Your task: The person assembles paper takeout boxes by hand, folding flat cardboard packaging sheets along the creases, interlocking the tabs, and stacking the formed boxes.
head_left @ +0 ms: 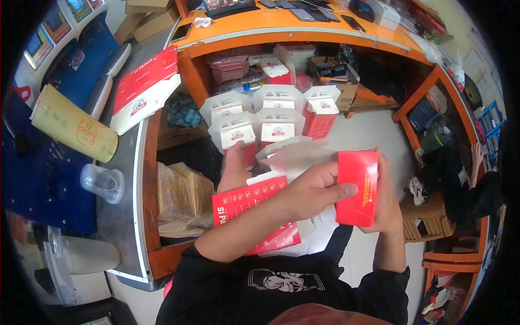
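A red carton box (355, 189) with yellow print is held up in front of me between both hands. My left hand (319, 187) grips its left side, the thumb lying across the printed face. Around its right side wraps my right hand (389, 203), its fingers mostly hidden behind the box. Pale flaps (300, 157) blur to the left of the box. Flat red-and-white carton sheets (254, 203) lie over my lap, below my left forearm. Beyond them, several red-and-white boxes (278, 131) stand in rows with their white flaps spread open.
An orange desk (260, 27) with phones stands ahead. On the grey counter (135, 162) at left are a flat carton sheet (146, 89), a yellow cup roll (76, 123) and clear plastic cups (103, 183). A wicker basket (428, 219) and another person's shoe (417, 190) are at right.
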`<action>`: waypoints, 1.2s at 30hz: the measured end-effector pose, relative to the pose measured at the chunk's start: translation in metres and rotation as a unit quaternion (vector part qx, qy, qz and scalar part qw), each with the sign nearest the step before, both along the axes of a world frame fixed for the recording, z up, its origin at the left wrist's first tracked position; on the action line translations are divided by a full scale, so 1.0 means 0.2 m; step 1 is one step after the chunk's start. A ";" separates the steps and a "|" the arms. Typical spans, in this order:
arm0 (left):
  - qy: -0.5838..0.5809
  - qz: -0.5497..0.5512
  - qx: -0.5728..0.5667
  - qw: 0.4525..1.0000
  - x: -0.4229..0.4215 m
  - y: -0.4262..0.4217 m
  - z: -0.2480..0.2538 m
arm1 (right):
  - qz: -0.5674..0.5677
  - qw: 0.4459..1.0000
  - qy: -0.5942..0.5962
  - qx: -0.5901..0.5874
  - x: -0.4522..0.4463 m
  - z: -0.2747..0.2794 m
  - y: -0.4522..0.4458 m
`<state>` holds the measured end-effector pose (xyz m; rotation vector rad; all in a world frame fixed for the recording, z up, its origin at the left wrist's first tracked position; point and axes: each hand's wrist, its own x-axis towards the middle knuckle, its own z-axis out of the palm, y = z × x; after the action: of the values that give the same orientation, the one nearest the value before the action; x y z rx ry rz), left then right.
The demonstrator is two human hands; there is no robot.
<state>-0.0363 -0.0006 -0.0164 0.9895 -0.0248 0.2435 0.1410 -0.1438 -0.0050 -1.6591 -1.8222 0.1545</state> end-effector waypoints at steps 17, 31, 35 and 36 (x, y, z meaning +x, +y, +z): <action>-0.029 -0.040 -0.139 0.989 -0.07 0.04 0.09 | 0.013 0.998 0.015 0.066 -0.09 0.02 0.00; -0.087 0.210 0.781 0.581 -0.02 -0.14 -0.27 | -0.141 0.610 0.780 0.008 -0.02 -0.14 0.08; -0.056 0.248 0.794 0.553 -0.05 -0.05 -0.28 | -0.344 0.874 0.334 0.082 0.01 -0.29 0.08; -0.045 0.232 0.800 0.552 -0.06 -0.02 -0.28 | -0.305 0.916 0.254 0.057 0.05 -0.26 0.04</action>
<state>-0.0478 -0.0053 -0.0719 2.8708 -0.0873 0.8354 0.1506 -0.1364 -0.0573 -1.8103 -0.8697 0.1780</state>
